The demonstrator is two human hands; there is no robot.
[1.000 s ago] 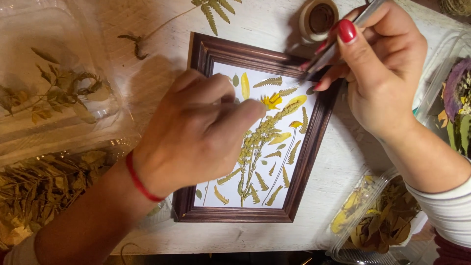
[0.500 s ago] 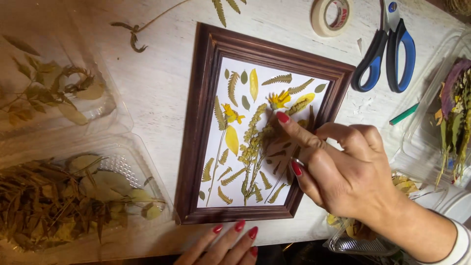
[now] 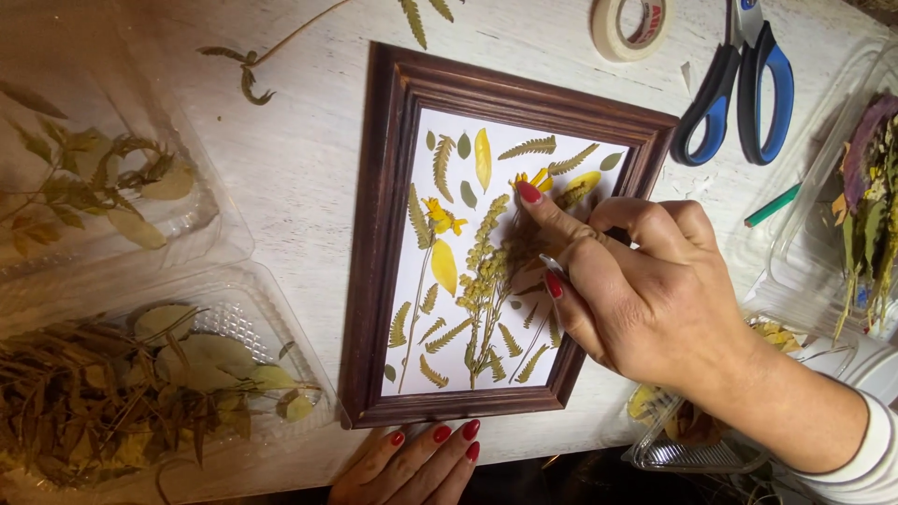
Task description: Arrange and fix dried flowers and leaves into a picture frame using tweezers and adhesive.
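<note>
Pressed yellow flowers and fern sprigs, brittle and feather-light, lie on white paper inside a dark wooden frame; the right hand, fingers curled with the forefinger extended, presses them flat, while the left hand rests open at the frame's lower edge; best lifted by the stems

I see blue-handled scissors top right w/ a tape roll just left of them. Green pencil near right tray. Two clear trays of dried leaves at left.
</note>
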